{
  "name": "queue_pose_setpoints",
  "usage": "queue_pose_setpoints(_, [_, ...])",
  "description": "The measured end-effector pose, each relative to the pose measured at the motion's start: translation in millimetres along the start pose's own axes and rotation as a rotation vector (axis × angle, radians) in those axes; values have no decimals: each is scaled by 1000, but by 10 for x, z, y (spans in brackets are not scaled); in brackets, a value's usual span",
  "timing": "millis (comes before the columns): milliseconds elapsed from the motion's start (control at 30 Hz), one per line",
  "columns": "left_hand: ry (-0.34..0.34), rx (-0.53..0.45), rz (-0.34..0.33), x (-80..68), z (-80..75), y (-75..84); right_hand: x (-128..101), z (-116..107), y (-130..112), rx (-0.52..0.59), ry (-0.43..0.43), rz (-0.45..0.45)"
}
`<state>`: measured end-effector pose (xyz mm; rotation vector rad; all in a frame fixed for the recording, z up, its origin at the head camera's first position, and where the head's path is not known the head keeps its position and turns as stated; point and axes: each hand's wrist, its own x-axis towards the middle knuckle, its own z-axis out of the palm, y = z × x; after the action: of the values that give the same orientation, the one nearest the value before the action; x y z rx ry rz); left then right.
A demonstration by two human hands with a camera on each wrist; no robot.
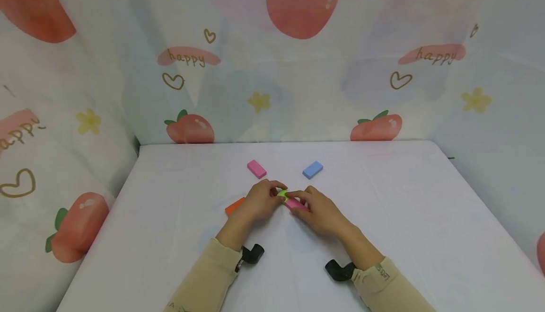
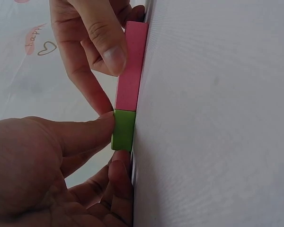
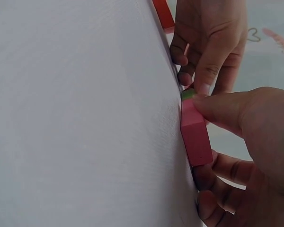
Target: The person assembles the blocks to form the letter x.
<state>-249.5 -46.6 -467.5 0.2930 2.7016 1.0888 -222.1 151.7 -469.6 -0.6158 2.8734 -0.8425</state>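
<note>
Near the middle of the table, a small green block point(image 1: 282, 192) and a pink block point(image 1: 295, 204) lie end to end, touching. My left hand point(image 1: 260, 199) pinches the green block point(image 2: 123, 130), thumb on its side and fingers at its far end. My right hand point(image 1: 320, 211) holds the pink block point(image 3: 197, 142) between thumb and fingers, and its index finger reaches forward to the joint with the green one. Both blocks rest on the white tabletop in the left wrist view. The fingers hide part of each block.
An orange block point(image 1: 234, 207) lies just left of my left hand, partly covered by it. Farther back are another pink block point(image 1: 257, 169) and a blue block point(image 1: 312, 170). A printed cloth point(image 1: 298, 89) hangs behind the white table point(image 1: 383, 184).
</note>
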Motion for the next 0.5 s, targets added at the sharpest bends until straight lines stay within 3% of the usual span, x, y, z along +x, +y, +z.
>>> queue_pose_setpoints(167, [6,13,26,6,6,1,-11,0,26,15,-2,7])
queue_pose_setpoints(500, [-1,33,16,19,13,-27,13,22,46,31,-2,-4])
